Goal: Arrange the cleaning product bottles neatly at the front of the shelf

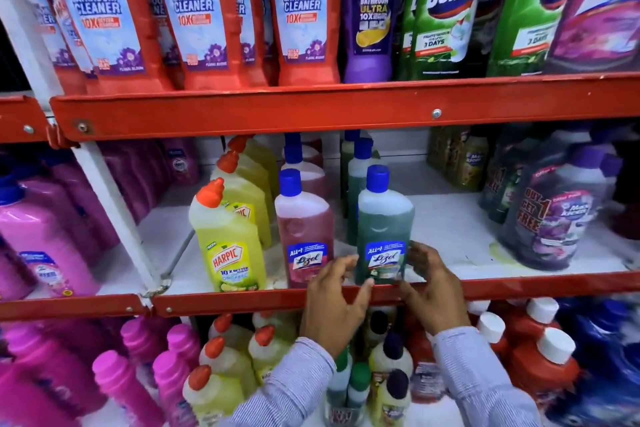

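Green bottle (pixel 382 218) reads Lizol, yellow bottle (pixel 228 236) Harpic, upper-shelf bottle (pixel 446 10) Domex.

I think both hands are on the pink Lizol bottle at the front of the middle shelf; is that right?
Not quite: the head view shows the left hand and right hand on the green Lizol bottle, not the pink Lizol bottle beside it. It does stand at the front of the middle shelf.

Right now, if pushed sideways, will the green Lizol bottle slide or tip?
The green Lizol bottle is tall and narrow, so pushed high it may tip. It looks nearly full, so probably heavy. Left hand and right hand hold it low, likely steadying it.
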A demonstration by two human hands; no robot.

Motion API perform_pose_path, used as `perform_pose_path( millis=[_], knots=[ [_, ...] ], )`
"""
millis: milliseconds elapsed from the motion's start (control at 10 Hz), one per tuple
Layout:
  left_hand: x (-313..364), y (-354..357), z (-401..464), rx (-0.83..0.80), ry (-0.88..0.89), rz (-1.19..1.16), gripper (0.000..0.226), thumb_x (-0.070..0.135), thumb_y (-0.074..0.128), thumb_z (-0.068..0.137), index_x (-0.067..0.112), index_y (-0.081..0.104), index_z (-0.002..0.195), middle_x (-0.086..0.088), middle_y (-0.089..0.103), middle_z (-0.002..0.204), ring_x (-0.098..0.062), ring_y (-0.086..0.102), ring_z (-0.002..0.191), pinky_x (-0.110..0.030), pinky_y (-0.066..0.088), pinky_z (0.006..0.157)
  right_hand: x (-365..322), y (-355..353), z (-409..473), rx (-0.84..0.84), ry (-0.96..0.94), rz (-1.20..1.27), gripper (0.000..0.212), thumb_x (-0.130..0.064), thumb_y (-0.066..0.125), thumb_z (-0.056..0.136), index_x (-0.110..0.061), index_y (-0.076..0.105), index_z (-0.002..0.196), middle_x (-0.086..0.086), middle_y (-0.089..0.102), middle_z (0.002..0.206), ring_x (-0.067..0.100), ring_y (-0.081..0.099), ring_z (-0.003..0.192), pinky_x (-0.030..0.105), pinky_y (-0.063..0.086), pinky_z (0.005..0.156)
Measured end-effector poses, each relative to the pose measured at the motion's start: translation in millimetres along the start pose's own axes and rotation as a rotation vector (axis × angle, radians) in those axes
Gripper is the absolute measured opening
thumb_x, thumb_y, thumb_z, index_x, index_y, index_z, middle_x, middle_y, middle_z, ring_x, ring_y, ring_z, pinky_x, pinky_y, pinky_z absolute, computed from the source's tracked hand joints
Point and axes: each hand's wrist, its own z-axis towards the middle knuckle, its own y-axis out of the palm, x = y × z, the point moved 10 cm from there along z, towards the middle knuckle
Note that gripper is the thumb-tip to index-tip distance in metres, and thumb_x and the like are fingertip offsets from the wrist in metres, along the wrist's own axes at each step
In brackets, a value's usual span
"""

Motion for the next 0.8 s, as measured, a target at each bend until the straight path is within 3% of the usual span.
perform_pose_path(
  millis=[100,200,300,500,700,800],
  knots=[
    [-12.4,25.1,8.9,-0.104,-0.095,-0.006,0.054,0.048,0.068,0.086,0.023,0.058,0.133,-0.001,0.076,0.121,-0.016,0.071,0.109,-0.035,0.056,0.100,4.7,11.2,6.7,-0.167,-0.020,-0.067,0.057,-0.009,0.078,0.074,-0.018,0.057,0.126,-0.008,0.068,0.110,0.008,0.065,0.097,0.009,0.043,0.085],
    [-14.1,28.7,15.5,-0.126,-0.138,0.024,0.049,0.049,0.065,0.084,0.023,0.064,0.125,-0.002,0.081,0.111,-0.018,0.075,0.102,-0.037,0.058,0.094,8.4,11.9,10.3,-0.206,-0.015,-0.027,0.053,-0.009,0.076,0.076,-0.018,0.059,0.125,-0.004,0.073,0.108,0.003,0.066,0.095,-0.002,0.040,0.082],
    [-17.5,27.9,17.4,-0.094,-0.154,0.029,0.055,0.060,0.061,0.079,0.023,0.067,0.119,-0.001,0.082,0.105,-0.018,0.076,0.096,-0.041,0.061,0.091,10.0,10.9,11.4,-0.201,-0.020,0.000,0.052,-0.009,0.075,0.077,-0.021,0.059,0.125,-0.004,0.074,0.108,0.002,0.068,0.097,0.015,0.050,0.091],
    [-18.8,31.6,15.6,-0.099,-0.189,0.034,0.063,0.069,0.058,0.078,0.022,0.068,0.120,-0.002,0.081,0.107,-0.019,0.076,0.098,-0.044,0.060,0.093,18.8,10.9,12.6,-0.221,0.020,0.022,0.053,-0.013,0.076,0.078,-0.023,0.058,0.127,-0.002,0.073,0.113,0.007,0.068,0.101,0.032,0.053,0.097],
    [-15.0,32.0,14.3,-0.164,-0.203,0.042,0.059,0.064,0.063,0.080,0.024,0.067,0.122,0.001,0.080,0.113,-0.014,0.074,0.102,-0.042,0.060,0.095,23.0,12.3,13.3,-0.228,0.024,0.067,0.057,-0.012,0.076,0.077,-0.022,0.056,0.129,-0.001,0.072,0.116,0.006,0.067,0.104,0.036,0.053,0.099],
    [18.8,5.5,22.1,-0.070,-0.080,0.164,0.051,0.047,0.073,0.086,0.023,0.063,0.130,-0.002,0.078,0.119,-0.019,0.073,0.106,-0.037,0.057,0.101,19.0,-20.5,10.7,-0.071,0.045,0.192,0.054,-0.007,0.077,0.076,-0.031,0.058,0.121,-0.013,0.072,0.113,0.004,0.068,0.101,0.033,0.055,0.094]
  ],
)
